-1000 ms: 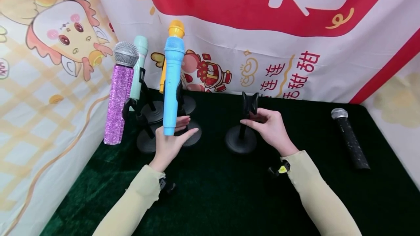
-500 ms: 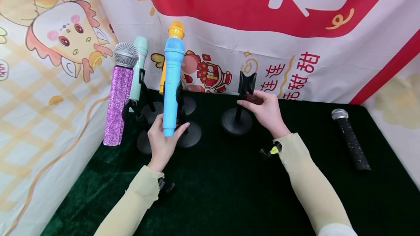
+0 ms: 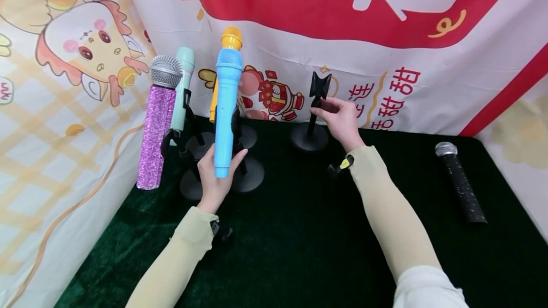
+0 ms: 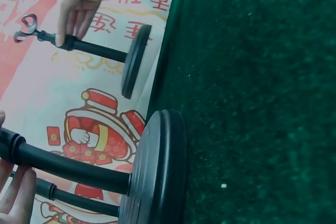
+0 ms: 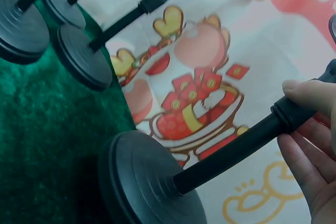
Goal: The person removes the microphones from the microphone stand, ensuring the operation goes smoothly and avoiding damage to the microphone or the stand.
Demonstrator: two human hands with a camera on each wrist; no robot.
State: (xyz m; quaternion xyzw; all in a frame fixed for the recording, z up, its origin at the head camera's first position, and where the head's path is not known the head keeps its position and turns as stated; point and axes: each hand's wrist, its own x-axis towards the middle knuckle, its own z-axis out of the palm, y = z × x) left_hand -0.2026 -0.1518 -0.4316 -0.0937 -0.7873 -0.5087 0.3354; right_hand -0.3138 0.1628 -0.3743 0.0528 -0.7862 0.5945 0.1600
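Observation:
My right hand (image 3: 344, 121) pinches the upper pole of a black microphone stand (image 3: 310, 139), whose clip at the top holds nothing. In the left wrist view a strip of backdrop shows between this stand's round base (image 4: 136, 62) and the green cloth, so it looks lifted. Behind the lower end of a blue microphone (image 3: 228, 103), my left hand (image 3: 211, 180) holds the pole of that microphone's stand (image 3: 250, 175). Fingers (image 4: 23, 195) curl at its collar in the left wrist view. The blue microphone leans upright in its clip, partly hiding the left hand.
Left of the blue microphone stand a purple glittery microphone (image 3: 156, 132) and a mint one (image 3: 183, 80), with a yellow one (image 3: 231, 38) behind. A black microphone (image 3: 462, 184) lies at the right on the green cloth (image 3: 295, 251). A printed backdrop (image 3: 274, 37) borders the back.
My right hand has carried its stand away from me toward the backdrop, and the clip now stands higher in view. The left hand has moved in and closed around the blue microphone's stand.

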